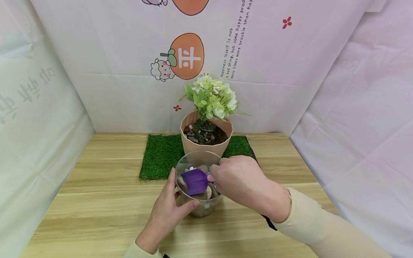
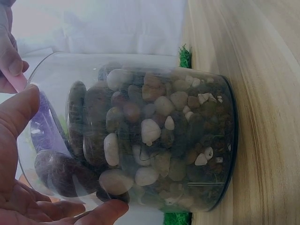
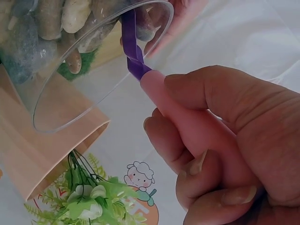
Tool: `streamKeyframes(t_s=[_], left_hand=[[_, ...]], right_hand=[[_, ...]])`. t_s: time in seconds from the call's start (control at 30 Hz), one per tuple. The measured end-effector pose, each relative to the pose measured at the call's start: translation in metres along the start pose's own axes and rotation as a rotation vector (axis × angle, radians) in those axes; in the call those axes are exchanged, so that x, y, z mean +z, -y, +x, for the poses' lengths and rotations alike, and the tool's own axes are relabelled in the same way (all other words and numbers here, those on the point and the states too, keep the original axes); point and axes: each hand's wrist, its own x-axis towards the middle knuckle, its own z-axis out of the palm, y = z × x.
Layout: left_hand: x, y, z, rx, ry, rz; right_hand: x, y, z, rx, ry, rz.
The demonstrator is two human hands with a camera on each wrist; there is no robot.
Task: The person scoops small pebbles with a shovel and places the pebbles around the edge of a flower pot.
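A clear plastic container [image 1: 201, 209] full of stones stands on the wooden table. My left hand [image 1: 167, 206] holds it from the left, the thumb near the front of the rim and the fingers around the side. With my right hand [image 1: 242, 179] I grip the pink handle [image 3: 192, 124] of a small shovel. Its purple blade [image 1: 195, 181] is inside the container's mouth, over the top stones. Through the wall in the left wrist view, large dark stones [image 2: 63, 173] lie at the top and smaller pebbles [image 2: 164, 105] lower down.
Just behind the container, a beige flowerpot [image 1: 206, 148] holds soil, pebbles and a plant with pale green and white flowers [image 1: 213, 96]. The pot stands on a green artificial turf mat [image 1: 161, 157]. White printed cloth [image 1: 258, 71] encloses the wooden table [image 1: 106, 200] at the back and sides.
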Motion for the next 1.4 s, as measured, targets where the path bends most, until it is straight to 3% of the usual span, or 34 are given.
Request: streamKeyframes(t_s=[0.5,0.73,1.03,1.4], left_hand=[[0.001,0.001,0.000,0.009,-0.004,0.002],[0.001,0.002,0.000,0.007,0.006,0.002],[0.001,0.002,0.000,0.025,-0.010,0.021],[0.001,0.002,0.000,0.022,-0.006,0.019]], right_hand=[[0.002,0.008,0.008,-0.037,0.140,-0.071],[0.015,0.012,0.008,-0.062,0.104,-0.068],[0.017,0.006,0.005,-0.020,0.150,0.052],[0.024,-0.002,0.001,-0.033,0.096,0.125]])
